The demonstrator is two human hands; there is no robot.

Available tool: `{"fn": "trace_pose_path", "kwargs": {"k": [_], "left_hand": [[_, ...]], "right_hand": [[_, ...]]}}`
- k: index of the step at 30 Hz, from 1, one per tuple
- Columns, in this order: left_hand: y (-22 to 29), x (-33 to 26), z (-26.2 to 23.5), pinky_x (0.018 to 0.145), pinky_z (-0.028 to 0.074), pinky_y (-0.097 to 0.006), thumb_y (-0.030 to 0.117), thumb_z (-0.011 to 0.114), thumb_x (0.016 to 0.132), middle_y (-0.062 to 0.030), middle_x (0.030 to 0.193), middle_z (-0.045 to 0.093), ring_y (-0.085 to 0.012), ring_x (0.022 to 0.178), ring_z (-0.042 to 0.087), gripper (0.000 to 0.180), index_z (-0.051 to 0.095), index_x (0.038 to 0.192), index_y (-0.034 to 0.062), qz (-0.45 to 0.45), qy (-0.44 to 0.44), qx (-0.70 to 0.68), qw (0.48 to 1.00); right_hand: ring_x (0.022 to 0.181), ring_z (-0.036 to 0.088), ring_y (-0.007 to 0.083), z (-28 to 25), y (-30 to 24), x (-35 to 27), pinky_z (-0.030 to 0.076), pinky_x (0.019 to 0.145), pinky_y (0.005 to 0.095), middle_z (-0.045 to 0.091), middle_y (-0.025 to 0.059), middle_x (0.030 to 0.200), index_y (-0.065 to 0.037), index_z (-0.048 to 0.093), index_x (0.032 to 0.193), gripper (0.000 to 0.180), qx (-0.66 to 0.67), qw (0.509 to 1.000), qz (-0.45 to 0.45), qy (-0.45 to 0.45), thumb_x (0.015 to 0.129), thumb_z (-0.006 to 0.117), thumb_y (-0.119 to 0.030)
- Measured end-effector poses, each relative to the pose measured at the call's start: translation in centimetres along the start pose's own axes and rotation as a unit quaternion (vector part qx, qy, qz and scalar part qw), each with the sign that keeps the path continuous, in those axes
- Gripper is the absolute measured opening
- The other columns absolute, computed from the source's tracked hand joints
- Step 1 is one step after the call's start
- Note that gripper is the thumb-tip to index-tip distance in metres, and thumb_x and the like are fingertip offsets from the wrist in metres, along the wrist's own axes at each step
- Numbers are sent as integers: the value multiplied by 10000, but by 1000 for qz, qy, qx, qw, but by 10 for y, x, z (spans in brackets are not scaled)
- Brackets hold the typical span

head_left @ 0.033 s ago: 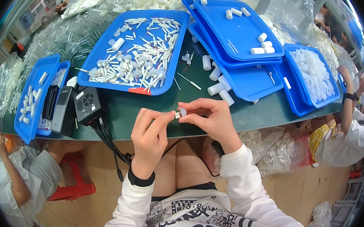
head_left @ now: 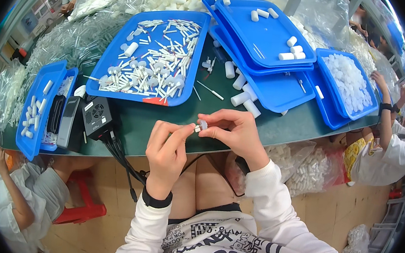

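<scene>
Left hand (head_left: 168, 145) and right hand (head_left: 233, 131) meet, fingertips pinched nearly closed on a small white piece (head_left: 198, 128) with a cloudy disc (head_left: 203, 124); fingers hide whether it's finished. Bench (head_left: 279, 131) edge close below, green room beyond. Blue tray (head_left: 128, 95): some white sticks (head_left: 170, 55) wear discs, many don't; partway, I'd judge. Stacked trays (head_left: 275, 36) crowd the right.

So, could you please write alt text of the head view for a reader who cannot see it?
The left hand and right hand hold a tiny white part over a green table. Beyond, blue trays hold white sticks, white cylinders and translucent discs. Other people are on both sides.
</scene>
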State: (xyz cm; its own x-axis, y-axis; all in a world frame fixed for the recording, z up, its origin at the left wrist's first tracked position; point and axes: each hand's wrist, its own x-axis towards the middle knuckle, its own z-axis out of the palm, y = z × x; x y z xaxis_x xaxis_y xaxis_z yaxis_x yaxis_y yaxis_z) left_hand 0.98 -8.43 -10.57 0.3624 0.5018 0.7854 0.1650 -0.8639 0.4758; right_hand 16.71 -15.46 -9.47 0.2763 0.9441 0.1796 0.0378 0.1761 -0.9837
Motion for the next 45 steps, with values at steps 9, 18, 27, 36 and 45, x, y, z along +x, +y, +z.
{"fn": "trace_pose_path", "kwargs": {"k": [9, 18, 27, 36, 45], "left_hand": [[1, -5, -1, 559, 438, -315, -133, 630, 661, -73, 746, 564, -225, 662, 529, 272, 676, 878, 23, 5, -5, -1, 1000], [0, -1, 2, 553, 435, -312, -101, 654, 699, -71, 729, 582, -227, 640, 530, 221, 683, 872, 34, -32, -1, -43, 999], [-6, -1, -3, 925, 415, -320, 32, 594, 831, -149, 1167, 570, -203, 1028, 543, 437, 479, 1246, -41, -163, -21, -224, 961], [-5, 0, -2, 817, 466, -285, 21, 582, 854, -111, 976, 607, -174, 902, 592, 267, 544, 1112, -35, -240, 22, -222, 945], [1, 8, 2, 752, 473, -305, 26, 645, 783, -123, 920, 616, -230, 839, 606, 258, 589, 1033, -2, -170, -41, -175, 969]], "right_hand": [[796, 676, 135, 0, 0, 0, 528, 718, 229, 698, 88, 859, 49, 672, 959, 225, -11, 1000, 8, -21, 762, 730, -45], [807, 671, 128, 0, 2, 2, 521, 736, 233, 694, 82, 858, 34, 661, 995, 251, -8, 1000, 12, -10, 769, 725, -54], [726, 657, 123, -2, -86, 17, 510, 668, 246, 671, 76, 787, -5, 647, 921, 237, -246, 966, -80, 6, 733, 754, -103], [616, 612, 122, 39, -99, 153, 489, 557, 239, 652, 65, 718, -13, 679, 902, 394, -375, 903, 60, -200, 769, 722, -382], [781, 662, 307, -15, 22, 317, 524, 744, 368, 681, 173, 851, -36, 706, 889, 238, -592, 804, -56, 5, 720, 660, -197]]}}
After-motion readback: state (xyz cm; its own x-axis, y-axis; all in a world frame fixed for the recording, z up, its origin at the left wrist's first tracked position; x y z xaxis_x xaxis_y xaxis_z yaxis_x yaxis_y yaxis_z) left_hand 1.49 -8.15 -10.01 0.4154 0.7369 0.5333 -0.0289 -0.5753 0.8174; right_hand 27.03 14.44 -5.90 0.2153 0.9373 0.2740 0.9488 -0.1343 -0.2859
